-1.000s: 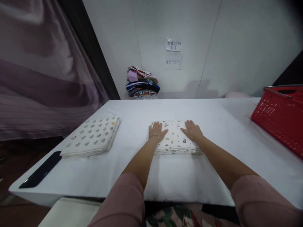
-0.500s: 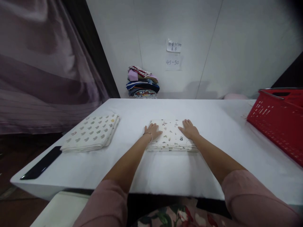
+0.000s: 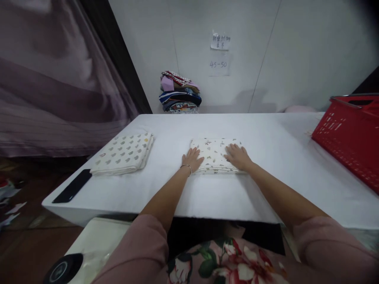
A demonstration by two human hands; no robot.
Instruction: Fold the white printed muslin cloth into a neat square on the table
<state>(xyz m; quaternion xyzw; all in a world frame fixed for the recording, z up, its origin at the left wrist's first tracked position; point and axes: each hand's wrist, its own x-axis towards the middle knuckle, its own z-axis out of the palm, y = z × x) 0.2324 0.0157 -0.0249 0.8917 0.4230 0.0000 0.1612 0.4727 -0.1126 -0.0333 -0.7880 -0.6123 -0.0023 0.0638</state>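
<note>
A folded white cloth with a small scattered print (image 3: pixel 214 152) lies on the white-covered table (image 3: pixel 213 197) in front of me. My left hand (image 3: pixel 192 159) rests flat on its left edge, fingers spread, with a bracelet at the wrist. On the right part of the same cloth lies my right hand (image 3: pixel 238 157), its fingers also stretched out. Neither hand grips anything. Several layers show along the cloth's near fold. Further left is a second folded white cloth with grey motifs (image 3: pixel 124 154), apart from both hands.
A black phone-like slab (image 3: pixel 72 186) lies at the table's left edge. A red plastic basket (image 3: pixel 349 138) stands at the right. Behind the table, against the wall, is a stack of folded fabrics (image 3: pixel 180 92). A purplish curtain (image 3: pixel 53 86) hangs at the left.
The camera view has tilted downward, so the table sits higher in the picture. My right hand has slid slightly nearer on the cloth; both hands stay flat on it.
</note>
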